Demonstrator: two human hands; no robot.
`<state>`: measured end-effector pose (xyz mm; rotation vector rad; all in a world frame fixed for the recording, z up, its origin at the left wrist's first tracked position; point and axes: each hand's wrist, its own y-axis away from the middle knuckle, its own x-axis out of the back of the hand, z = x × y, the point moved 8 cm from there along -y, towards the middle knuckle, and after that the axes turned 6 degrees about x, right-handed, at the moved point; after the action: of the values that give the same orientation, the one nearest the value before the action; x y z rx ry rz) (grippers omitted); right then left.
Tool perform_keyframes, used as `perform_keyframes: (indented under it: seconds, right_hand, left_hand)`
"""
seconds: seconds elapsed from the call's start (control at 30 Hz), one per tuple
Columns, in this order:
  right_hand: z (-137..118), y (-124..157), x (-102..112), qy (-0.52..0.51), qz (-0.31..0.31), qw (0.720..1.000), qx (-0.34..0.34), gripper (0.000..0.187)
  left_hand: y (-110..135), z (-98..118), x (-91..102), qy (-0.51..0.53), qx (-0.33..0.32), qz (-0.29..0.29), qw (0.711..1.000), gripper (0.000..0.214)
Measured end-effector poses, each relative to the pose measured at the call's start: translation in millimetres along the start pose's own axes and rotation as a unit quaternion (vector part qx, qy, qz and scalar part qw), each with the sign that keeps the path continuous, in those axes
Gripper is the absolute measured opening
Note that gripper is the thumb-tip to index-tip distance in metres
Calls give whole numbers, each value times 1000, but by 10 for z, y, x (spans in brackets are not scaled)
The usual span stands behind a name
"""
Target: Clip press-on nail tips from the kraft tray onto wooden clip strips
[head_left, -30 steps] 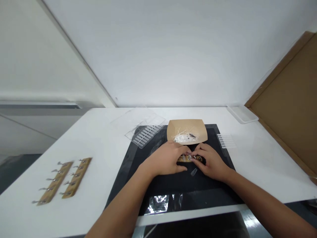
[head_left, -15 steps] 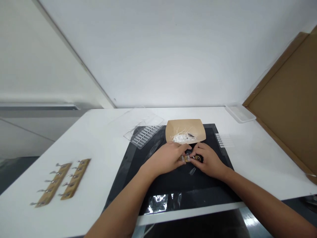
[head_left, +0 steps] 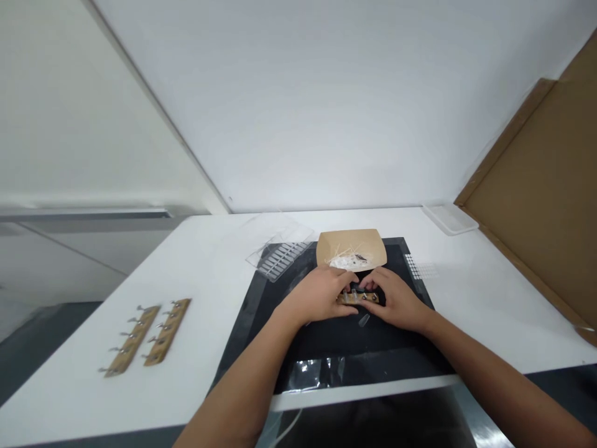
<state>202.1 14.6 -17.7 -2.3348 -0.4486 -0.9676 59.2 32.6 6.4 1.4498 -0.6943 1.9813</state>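
as hands [head_left: 321,295] [head_left: 396,300] flank a wooden strip [head_left: 359,299], black mat [head_left: 364,348] beneath

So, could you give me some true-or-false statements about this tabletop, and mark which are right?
1. The left hand and right hand are both at a short wooden strip over the black mat. True.
2. Two other pegged strips lie to the right of the mat. False: they lie to its left, on the white table.
3. A clear tapered piece lies on the mat, nearer the wearer than the wooden strip. True.
4. The tan tray has nothing in it. False: it holds white shreds.
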Motion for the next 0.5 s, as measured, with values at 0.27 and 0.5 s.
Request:
perform_keyframes:
  seconds: [0.27,0.5]
  right_hand:
    - [-161,383,179,63,66,994,-67,12]
    - [-354,595,-253,128,42,990,-43,23]
  left_hand:
    - [-11,62,122,15,-32,110,993,52]
    - [81,54,275,0,-40,230,972,31]
